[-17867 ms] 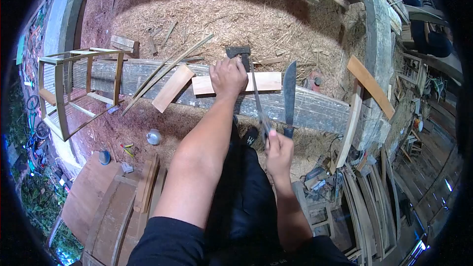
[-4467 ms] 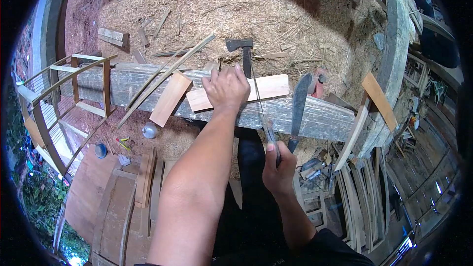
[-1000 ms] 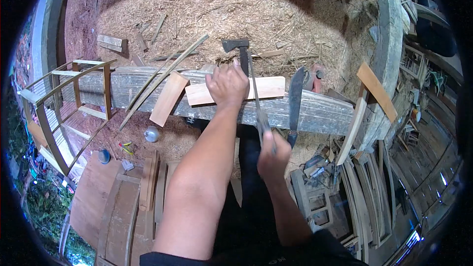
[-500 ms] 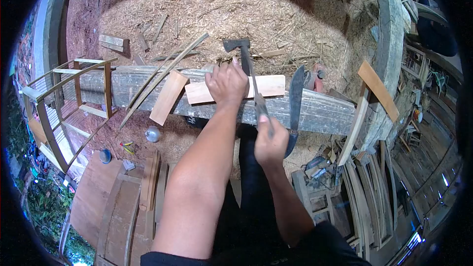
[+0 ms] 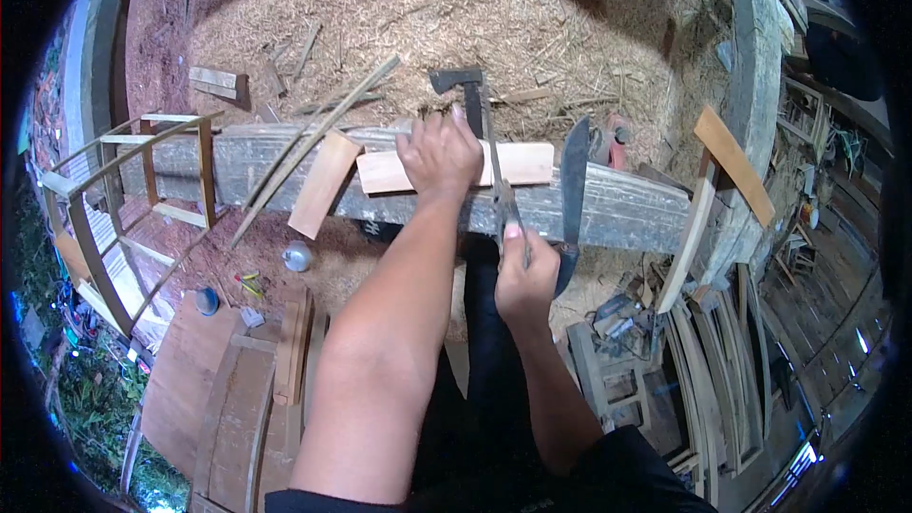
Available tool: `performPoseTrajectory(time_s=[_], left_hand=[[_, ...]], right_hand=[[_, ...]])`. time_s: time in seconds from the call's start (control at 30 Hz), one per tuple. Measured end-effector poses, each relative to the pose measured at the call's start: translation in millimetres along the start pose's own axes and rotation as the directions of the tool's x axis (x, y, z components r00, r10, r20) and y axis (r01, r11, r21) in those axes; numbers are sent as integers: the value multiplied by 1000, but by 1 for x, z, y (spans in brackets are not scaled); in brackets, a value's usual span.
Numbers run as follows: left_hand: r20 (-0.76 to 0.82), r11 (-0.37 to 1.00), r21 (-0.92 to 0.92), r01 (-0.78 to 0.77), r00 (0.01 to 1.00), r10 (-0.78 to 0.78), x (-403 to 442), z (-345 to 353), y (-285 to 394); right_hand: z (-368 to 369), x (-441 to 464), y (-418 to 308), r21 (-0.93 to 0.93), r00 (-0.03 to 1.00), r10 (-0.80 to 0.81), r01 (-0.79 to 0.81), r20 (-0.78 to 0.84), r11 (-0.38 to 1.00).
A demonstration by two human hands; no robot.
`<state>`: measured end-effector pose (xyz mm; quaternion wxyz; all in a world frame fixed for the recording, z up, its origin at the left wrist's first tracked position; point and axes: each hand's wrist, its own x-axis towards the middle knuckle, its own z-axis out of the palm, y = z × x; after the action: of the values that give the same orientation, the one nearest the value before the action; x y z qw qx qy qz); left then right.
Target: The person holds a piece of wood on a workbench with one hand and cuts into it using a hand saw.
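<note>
A: Left hand (image 5: pixel 442 154)?
B: Lying palm down on a pale board (image 5: pixel 525 162), holding it against the weathered beam (image 5: pixel 632 212). Fingers are bunching close and curling toward the far edge; the tips are staying out of my sight. Thumb is pointing forward.

A: And the board?
B: Resting lengthwise along the beam, in front of the person, its ends showing on either side of the wrist.

A: Right hand (image 5: pixel 527 277)?
B: Closing fully round the handle of a saw (image 5: pixel 505 204), thumb lying along the top. The narrow blade is crossing over the board, just right of the left hand. Whether it is biting into the wood, I can't tell.

A: Nearby?
B: A machete (image 5: pixel 574 180) is lying across the beam, handle just beside the right hand. An axe (image 5: pixel 456 79) is sitting beyond the left hand, head over wood shavings (image 5: pixel 427 9). A second board (image 5: pixel 325 185) is slanting across the beam to the left, with thin sticks (image 5: pixel 318 138) lying near it.
</note>
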<state>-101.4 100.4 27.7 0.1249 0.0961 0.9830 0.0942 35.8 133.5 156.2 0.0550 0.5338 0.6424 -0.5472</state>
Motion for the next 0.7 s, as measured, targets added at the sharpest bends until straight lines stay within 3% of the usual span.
performPoseTrajectory(time_s=[0.07, 0.13, 0.37, 0.47, 0.6, 0.63, 0.7], left_hand=[[3, 999, 13, -39, 999, 39, -2, 0, -1], [-11, 998, 26, -51, 999, 51, 1, 4, -5], [-6, 999, -10, -45, 999, 45, -4, -3, -2], [-105, 997, 17, -75, 992, 76, 0, 5, -4], [-78, 997, -17, -74, 994, 73, -2, 7, -5], [-82, 997, -5, -74, 994, 74, -2, 8, -5], [-96, 997, 8, -74, 993, 74, -1, 7, -3]], right_hand=[[-1, -4, -8, 79, 999, 22, -20, -27, 997], [-12, -29, -7, 27, 996, -92, 92, 8, 995], [-19, -31, -2, -48, 993, -117, 118, 28, 992], [-34, -69, 8, 83, 999, 20, -23, 41, 996], [-32, -51, 5, -13, 1000, 5, -5, 27, 1000], [-20, -29, 12, -138, 969, -247, 242, -25, 961], [-3, -14, -5, -102, 976, -216, 211, -42, 972]])
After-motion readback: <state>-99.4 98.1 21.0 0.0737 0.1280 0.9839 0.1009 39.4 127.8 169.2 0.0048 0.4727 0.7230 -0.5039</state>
